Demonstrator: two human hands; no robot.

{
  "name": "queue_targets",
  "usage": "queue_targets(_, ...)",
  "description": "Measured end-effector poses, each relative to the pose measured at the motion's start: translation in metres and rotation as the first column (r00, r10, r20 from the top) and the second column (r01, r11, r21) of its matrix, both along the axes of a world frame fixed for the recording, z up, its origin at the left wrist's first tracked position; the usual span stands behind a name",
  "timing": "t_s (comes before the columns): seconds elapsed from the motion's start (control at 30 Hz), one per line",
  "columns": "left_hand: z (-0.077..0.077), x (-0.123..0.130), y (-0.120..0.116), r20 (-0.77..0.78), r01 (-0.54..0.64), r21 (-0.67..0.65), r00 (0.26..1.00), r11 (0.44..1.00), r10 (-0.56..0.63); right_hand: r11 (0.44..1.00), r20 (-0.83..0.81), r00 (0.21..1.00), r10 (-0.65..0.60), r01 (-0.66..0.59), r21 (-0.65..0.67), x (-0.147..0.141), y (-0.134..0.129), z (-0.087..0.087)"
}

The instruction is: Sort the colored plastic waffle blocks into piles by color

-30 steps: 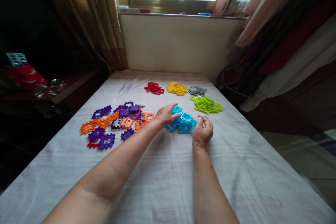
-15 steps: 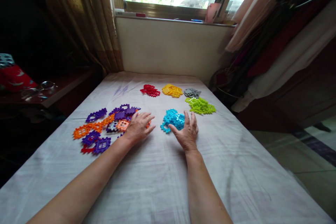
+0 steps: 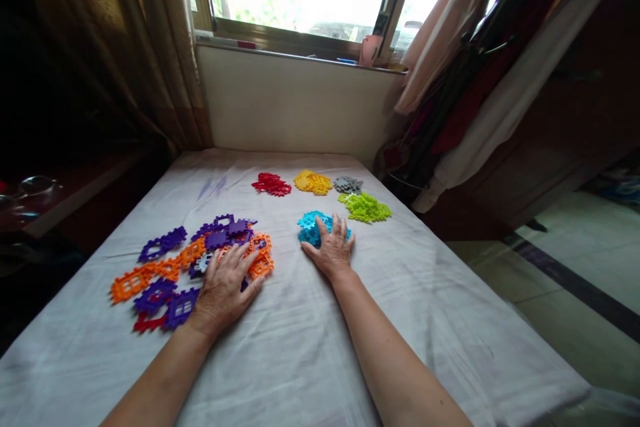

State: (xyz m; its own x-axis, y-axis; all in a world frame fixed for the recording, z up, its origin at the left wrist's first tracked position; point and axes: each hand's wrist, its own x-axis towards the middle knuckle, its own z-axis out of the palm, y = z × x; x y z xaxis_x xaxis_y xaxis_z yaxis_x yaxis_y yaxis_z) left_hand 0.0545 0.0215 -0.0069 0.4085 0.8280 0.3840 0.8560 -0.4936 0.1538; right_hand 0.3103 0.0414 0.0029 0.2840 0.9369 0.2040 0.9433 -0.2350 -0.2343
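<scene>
Left hand (image 3: 225, 287) lies palm down, fingers loosely spread, over mixed purple tiles (image 3: 163, 245) and orange tiles (image 3: 263, 260); no visible grip. Right hand (image 3: 331, 252), fingers wide, covers the blue toothed-tile pile (image 3: 309, 235), probably to gather it. Red pile (image 3: 271, 184), yellow pile (image 3: 313, 181), grey pile (image 3: 349, 185), lime-green pile (image 3: 367, 207) sit beyond, seemingly grouped by colour.

No text, label, brand, number or sign can be read anywhere. The purple marks (image 3: 213, 185) on the pale sheet (image 3: 400, 320) form no letters that can be made out, and the toothed plastic pieces (image 3: 367, 208) lying on it show no legible print. On the window sill (image 3: 295, 57), the pink cup (image 3: 371, 51), the slim blue object (image 3: 346, 61) and the red-ended item (image 3: 246, 45) are too small or blurred for any lettering to be told.
</scene>
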Motion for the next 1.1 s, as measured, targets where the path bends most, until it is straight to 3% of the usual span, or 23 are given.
queue_targets(0.37, -0.001, 0.002, -0.003, 0.042, 0.005, -0.058, 0.999, 0.998, -0.003, 0.999, -0.032, 0.998, -0.047, 0.047, 0.006, 0.007, 0.073, 0.002)
queue_targets(0.6, 0.003, 0.004, -0.005, 0.048, 0.011, -0.088, 0.999, 0.996, -0.007, 0.992, -0.014, 0.997, -0.071, 0.072, 0.104, 0.013, 0.095, -0.010)
queue_targets(0.83, 0.006, 0.005, -0.006, 0.058, 0.012, -0.099, 0.998, 0.995, -0.006, 0.943, -0.021, 1.000, 0.008, -0.001, 0.333, 0.006, 0.070, -0.012)
queue_targets(0.97, 0.009, 0.006, -0.007, 0.086, 0.047, -0.096, 0.996, 0.994, -0.039, 0.911, -0.044, 0.967, 0.251, -0.221, 0.348, -0.021, 0.041, -0.012)
queue_targets(1.1, 0.011, 0.005, -0.009, 0.111, 0.071, -0.089, 0.992, 0.994, -0.061, 0.836, -0.077, 0.854, 0.515, -0.480, 0.268, -0.057, 0.010, -0.010)
